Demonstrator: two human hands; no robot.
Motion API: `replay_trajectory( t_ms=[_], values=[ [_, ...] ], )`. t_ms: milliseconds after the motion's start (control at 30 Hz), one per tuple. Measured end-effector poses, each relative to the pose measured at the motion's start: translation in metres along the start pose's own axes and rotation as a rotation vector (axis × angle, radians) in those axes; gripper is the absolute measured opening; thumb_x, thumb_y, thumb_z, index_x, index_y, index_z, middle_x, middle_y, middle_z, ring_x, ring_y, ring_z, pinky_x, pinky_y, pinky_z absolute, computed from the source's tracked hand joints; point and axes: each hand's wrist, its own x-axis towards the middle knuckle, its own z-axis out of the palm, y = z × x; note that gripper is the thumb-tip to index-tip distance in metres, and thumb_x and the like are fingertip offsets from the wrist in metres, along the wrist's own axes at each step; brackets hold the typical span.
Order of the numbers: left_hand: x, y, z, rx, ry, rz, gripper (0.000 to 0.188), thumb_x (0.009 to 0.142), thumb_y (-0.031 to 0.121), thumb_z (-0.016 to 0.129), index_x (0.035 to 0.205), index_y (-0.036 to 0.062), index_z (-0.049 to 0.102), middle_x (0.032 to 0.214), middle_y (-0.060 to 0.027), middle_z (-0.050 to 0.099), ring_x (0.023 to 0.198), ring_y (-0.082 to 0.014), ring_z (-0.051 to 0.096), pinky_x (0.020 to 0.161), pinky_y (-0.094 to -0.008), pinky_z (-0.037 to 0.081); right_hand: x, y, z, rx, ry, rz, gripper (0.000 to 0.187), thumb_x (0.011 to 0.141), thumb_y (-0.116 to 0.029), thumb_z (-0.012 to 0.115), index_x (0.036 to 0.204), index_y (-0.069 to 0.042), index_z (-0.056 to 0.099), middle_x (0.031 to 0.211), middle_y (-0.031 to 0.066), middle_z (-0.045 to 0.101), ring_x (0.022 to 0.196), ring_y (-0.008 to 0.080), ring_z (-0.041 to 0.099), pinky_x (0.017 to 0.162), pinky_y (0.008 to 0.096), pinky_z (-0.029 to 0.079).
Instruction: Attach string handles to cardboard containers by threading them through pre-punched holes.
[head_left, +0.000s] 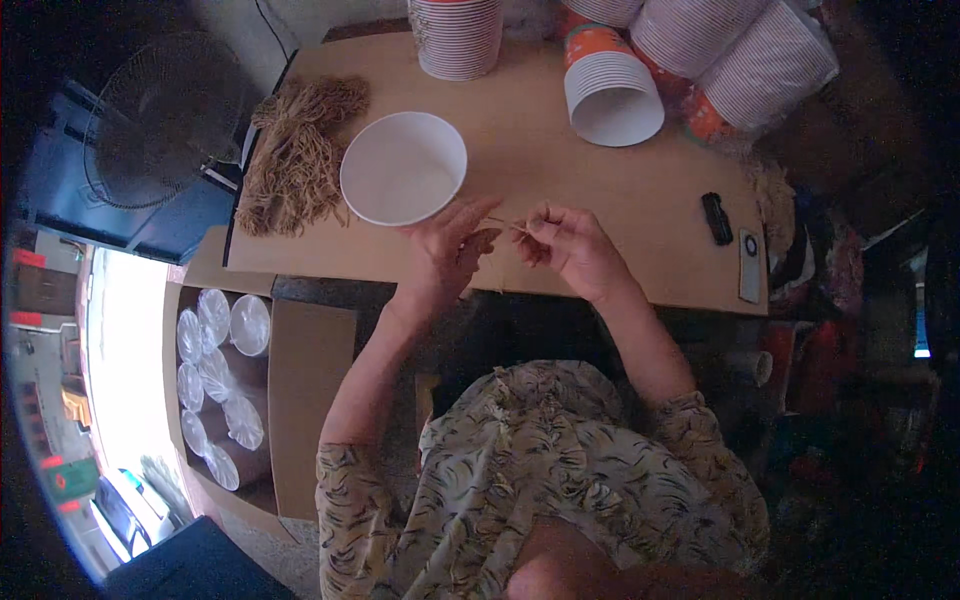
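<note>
patterned shirt [570, 450] at lower centre; mid-frame, left hand [448, 248] half-curls, its hold unclear, while right hand [572, 248] pinches thin strand [512, 223].

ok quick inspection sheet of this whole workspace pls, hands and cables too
Surface: brown tabletop, front edge nearest the person.
Work items: open white tub just beyond the left hand, contact unclear; brown fibre bundle left of it.
Clutter: tub stacks along the far side, one upright, one tipped over; black object and pale flat object at the right end.
Hands: right hand pinches a thin strand in its fingers; left grip unclear.
Cables: one thin dark cable, upper left.
Surroundings: open carton at left holding plastic-covered containers; wire-guarded fan beyond.
</note>
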Motion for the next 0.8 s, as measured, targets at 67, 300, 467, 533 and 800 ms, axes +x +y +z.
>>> replay_trajectory(
  t_ms=[67, 300, 467, 533, 800],
  values=[
    [0.005, -0.006, -0.001, -0.022, -0.067, -0.023, 0.021, 0.087, -0.002, 0.064, 0.107, 0.0028, 0.067, 0.092, -0.0115, 0.068, 0.078, -0.0199, 0.067, 0.061, -0.0317, 0.055, 0.0, 0.001, -0.004, 0.042, 0.01, -0.003, 0.016, 0.095, -0.016, 0.059, 0.104, -0.003, 0.062, 0.105, 0.0115, 0.069, 0.085, 0.0136, 0.064, 0.076, 0.0284, 0.052],
    [0.007, -0.013, 0.0, 0.26, -0.076, 0.195, 0.007, 0.084, -0.003, 0.067, 0.09, 0.0006, 0.068, 0.077, -0.0089, 0.065, 0.067, -0.0201, 0.064, 0.062, -0.0325, 0.052, 0.022, 0.011, -0.013, -0.576, 0.053, -0.353, 0.023, 0.096, -0.021, 0.059, 0.108, -0.002, 0.064, 0.096, 0.0049, 0.068, 0.085, 0.0144, 0.064, 0.075, 0.0301, 0.052],
    [0.008, -0.006, 0.001, 0.331, -0.048, 0.26, 0.005, 0.084, 0.002, 0.066, 0.088, 0.0047, 0.066, 0.077, -0.0119, 0.063, 0.076, -0.0294, 0.062, 0.071, -0.0402, 0.048, 0.027, 0.008, -0.002, -0.861, -0.099, -0.128, 0.022, 0.1, -0.016, 0.057, 0.102, 0.003, 0.066, 0.085, 0.0038, 0.066, 0.081, 0.0107, 0.061, 0.076, 0.027, 0.05],
    [0.008, -0.005, 0.0, 0.358, -0.095, 0.192, 0.004, 0.084, 0.002, 0.067, 0.087, 0.004, 0.065, 0.077, -0.0129, 0.063, 0.073, -0.0297, 0.062, 0.07, -0.0391, 0.049, 0.026, 0.01, 0.0, -0.642, -0.102, -0.152, 0.021, 0.098, -0.014, 0.058, 0.093, 0.004, 0.067, 0.082, 0.0036, 0.065, 0.081, 0.0107, 0.061, 0.077, 0.0279, 0.05],
    [-0.003, -0.003, 0.005, 0.244, -0.034, 0.088, 0.009, 0.084, -0.005, 0.065, 0.089, 0.002, 0.066, 0.081, -0.0125, 0.065, 0.074, -0.0287, 0.066, 0.066, -0.0354, 0.052, 0.008, 0.018, -0.013, -0.546, 0.032, -0.195, 0.024, 0.094, -0.013, 0.058, 0.08, 0.004, 0.066, 0.08, 0.0038, 0.066, 0.078, 0.0103, 0.061, 0.074, 0.0286, 0.049]
  ],
)
